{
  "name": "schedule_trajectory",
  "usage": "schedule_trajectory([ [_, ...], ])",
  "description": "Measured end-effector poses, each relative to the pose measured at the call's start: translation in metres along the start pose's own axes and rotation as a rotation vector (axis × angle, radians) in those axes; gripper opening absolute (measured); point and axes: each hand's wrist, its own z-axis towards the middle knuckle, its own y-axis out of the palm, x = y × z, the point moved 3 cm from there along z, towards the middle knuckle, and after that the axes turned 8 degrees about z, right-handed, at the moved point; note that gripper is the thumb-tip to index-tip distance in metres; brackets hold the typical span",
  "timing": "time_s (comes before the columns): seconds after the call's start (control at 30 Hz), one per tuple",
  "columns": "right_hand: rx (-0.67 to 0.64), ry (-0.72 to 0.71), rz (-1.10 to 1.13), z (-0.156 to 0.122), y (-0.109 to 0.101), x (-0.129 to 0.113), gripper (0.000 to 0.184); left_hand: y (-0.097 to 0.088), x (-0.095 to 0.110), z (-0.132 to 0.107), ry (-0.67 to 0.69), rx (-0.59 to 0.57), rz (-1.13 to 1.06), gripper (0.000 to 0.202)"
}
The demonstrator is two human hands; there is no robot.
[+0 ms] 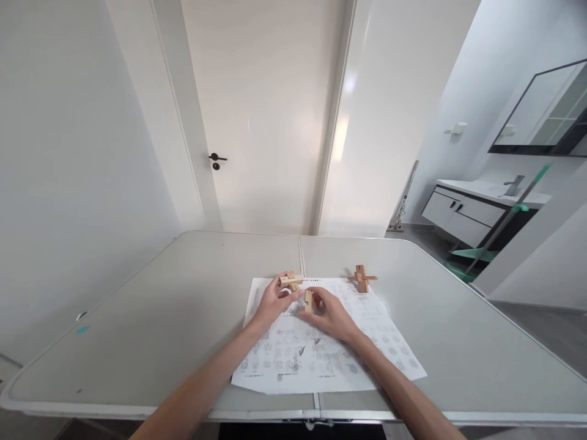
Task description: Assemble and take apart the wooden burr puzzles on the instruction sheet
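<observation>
My left hand point(274, 300) is closed around a small group of light wooden puzzle pieces point(291, 280) that sit crosswise against each other. Close beside it, my right hand point(331, 315) pinches a single notched wooden puzzle piece point(308, 301), held upright between thumb and fingers. Both hands are over a large printed paper sheet point(339, 376) with rows of small grey figures. Past the sheet's upper right part lies a darker, cross-shaped wooden puzzle point(362, 278), touched by neither hand.
The pale folding table point(156, 342) has a seam down its middle and a metal-trimmed edge. Behind it stands a white door point(270, 122) with a black handle point(216, 159). To the right are a washbasin cabinet point(463, 208), a mirror point(545, 110) and a green-tipped broom point(518, 208).
</observation>
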Motion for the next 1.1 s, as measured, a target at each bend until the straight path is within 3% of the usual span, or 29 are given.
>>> schedule_trajectory([
  [0.13,0.063,0.076,0.213,0.002,-0.002,0.004,0.057,0.001,-0.001,0.000,0.010,0.003,0.019,0.067],
  [0.3,0.084,0.059,0.454,0.005,-0.003,0.010,0.063,0.003,-0.004,0.000,0.040,-0.011,0.037,0.068],
  [0.63,0.059,0.100,0.648,0.007,-0.002,0.007,0.062,0.009,-0.007,-0.004,0.111,-0.130,0.052,0.067],
  [0.83,0.106,0.152,0.635,0.009,0.000,0.019,0.054,0.010,-0.009,-0.004,0.116,-0.119,0.072,0.070],
  [1.1,0.199,0.128,0.518,0.008,-0.006,0.022,0.050,0.009,-0.009,-0.007,0.166,-0.099,0.278,0.074],
])
